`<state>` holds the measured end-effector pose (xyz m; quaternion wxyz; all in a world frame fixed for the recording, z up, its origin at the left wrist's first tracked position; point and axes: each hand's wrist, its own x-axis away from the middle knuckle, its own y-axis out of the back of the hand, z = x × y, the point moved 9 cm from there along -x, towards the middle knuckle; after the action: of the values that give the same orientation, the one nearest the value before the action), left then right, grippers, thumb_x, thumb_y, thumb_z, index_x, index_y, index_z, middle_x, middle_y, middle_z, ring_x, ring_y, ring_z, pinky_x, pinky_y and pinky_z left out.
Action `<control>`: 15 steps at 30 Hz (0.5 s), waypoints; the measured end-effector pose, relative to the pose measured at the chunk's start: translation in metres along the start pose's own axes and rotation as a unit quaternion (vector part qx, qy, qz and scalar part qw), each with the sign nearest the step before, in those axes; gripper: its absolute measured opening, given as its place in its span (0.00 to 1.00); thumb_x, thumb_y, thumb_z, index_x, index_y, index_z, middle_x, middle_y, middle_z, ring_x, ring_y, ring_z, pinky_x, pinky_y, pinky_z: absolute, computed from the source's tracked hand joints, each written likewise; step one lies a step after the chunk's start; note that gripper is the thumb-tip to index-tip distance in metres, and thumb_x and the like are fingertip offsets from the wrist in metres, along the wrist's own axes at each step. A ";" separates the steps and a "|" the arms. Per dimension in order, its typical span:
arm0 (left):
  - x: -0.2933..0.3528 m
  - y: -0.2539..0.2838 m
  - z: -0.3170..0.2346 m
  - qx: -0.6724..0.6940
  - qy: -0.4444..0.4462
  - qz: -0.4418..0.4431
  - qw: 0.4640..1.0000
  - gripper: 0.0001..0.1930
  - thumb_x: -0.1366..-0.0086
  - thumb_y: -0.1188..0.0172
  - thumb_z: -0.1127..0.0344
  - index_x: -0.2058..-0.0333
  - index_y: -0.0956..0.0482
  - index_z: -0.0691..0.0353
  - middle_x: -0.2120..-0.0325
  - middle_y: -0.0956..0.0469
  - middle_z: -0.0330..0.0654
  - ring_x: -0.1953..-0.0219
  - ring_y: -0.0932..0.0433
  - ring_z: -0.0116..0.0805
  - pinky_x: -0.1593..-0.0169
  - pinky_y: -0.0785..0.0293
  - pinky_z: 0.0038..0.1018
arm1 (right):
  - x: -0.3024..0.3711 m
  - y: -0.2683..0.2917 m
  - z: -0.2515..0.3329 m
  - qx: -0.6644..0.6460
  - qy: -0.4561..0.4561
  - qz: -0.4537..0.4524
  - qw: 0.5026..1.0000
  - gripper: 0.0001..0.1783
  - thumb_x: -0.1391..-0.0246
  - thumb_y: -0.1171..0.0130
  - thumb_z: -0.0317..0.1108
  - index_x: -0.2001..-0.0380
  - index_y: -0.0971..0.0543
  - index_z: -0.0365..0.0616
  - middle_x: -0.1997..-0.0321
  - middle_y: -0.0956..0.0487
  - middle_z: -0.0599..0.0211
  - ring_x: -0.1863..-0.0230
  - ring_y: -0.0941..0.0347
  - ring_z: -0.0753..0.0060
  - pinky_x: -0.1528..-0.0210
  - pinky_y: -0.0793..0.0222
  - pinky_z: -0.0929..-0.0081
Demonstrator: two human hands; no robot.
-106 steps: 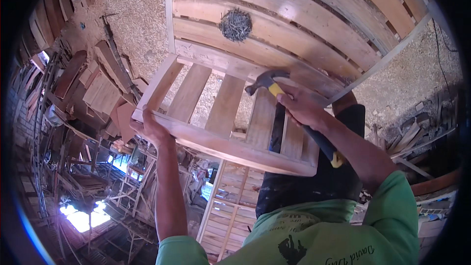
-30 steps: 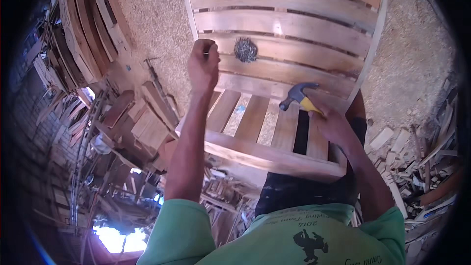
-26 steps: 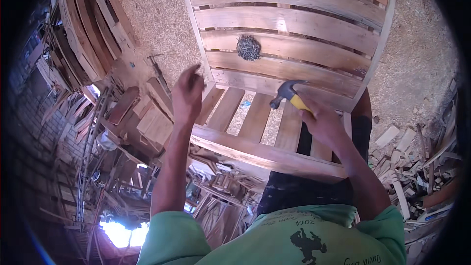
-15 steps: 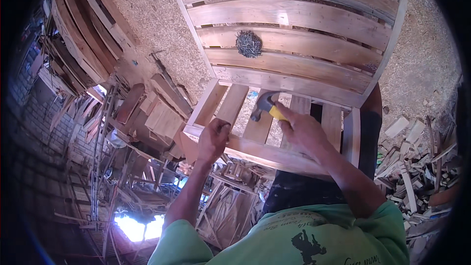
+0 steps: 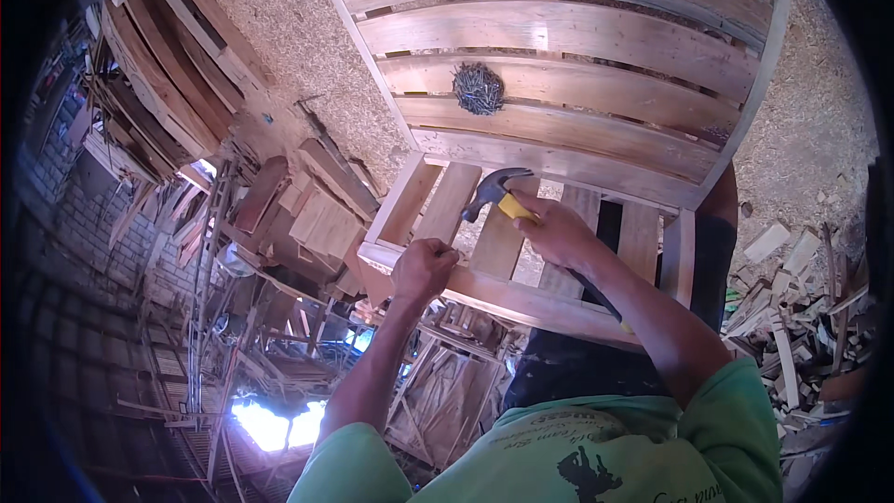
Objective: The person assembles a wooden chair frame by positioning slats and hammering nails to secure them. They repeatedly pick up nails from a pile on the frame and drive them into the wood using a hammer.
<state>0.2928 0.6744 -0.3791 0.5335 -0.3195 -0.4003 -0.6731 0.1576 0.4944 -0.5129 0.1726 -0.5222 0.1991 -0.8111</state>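
My right hand (image 5: 559,235) is wrapped round the handle of a claw hammer (image 5: 491,190) with a dark head and a yellow-and-black handle. The hammer's head hangs above the slats of a wooden frame (image 5: 521,293), its striking face toward my left hand. My left hand (image 5: 425,270) is closed at the frame's near left rail, fingers curled in. Whatever it holds, if anything, is hidden. Beyond, a larger slatted wooden panel (image 5: 568,28) joins the frame. On one of its slats lies a round heap of nails (image 5: 478,88).
Long boards (image 5: 163,65) are stacked at the far left, with wood pieces (image 5: 321,219) nearer the frame. Offcuts (image 5: 787,317) pile up at the right. Wood shavings (image 5: 810,130) cover the floor. The frame rests by my dark-clothed legs.
The hammer has turned in my right hand and its head has shifted slightly left, toward my left hand. My left fist has rolled over at the rail. The whole view has shifted a little.
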 end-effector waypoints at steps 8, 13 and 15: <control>0.002 -0.001 0.002 -0.022 0.027 0.004 0.999 0.18 0.35 0.32 0.48 0.56 0.06 0.52 0.61 0.09 0.52 0.54 0.10 0.54 0.46 0.18 0.46 | -0.008 0.002 -0.008 -0.059 -0.055 0.026 0.996 0.32 0.28 0.41 0.42 0.24 0.27 0.53 0.65 0.14 0.45 0.71 0.15 0.54 0.64 0.21 0.56; 0.000 0.001 -0.002 -0.034 0.016 -0.009 0.999 0.16 0.36 0.32 0.51 0.58 0.06 0.53 0.61 0.10 0.53 0.54 0.11 0.55 0.46 0.18 0.47 | 0.008 -0.019 0.007 -0.098 -0.089 0.168 0.977 0.30 0.25 0.40 0.38 0.23 0.28 0.54 0.83 0.29 0.75 0.85 0.32 0.81 0.82 0.34 0.72; 0.002 0.001 -0.001 -0.035 0.020 -0.010 0.999 0.15 0.37 0.33 0.52 0.59 0.06 0.53 0.61 0.10 0.53 0.54 0.11 0.56 0.46 0.17 0.47 | 0.003 -0.010 0.003 -0.136 -0.072 0.122 0.980 0.30 0.25 0.40 0.39 0.23 0.28 0.53 0.82 0.28 0.74 0.85 0.32 0.81 0.82 0.34 0.72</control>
<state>0.2933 0.6724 -0.3777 0.5230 -0.3204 -0.3687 -0.6985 0.1586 0.5013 -0.5044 0.2116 -0.5692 0.3573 -0.7096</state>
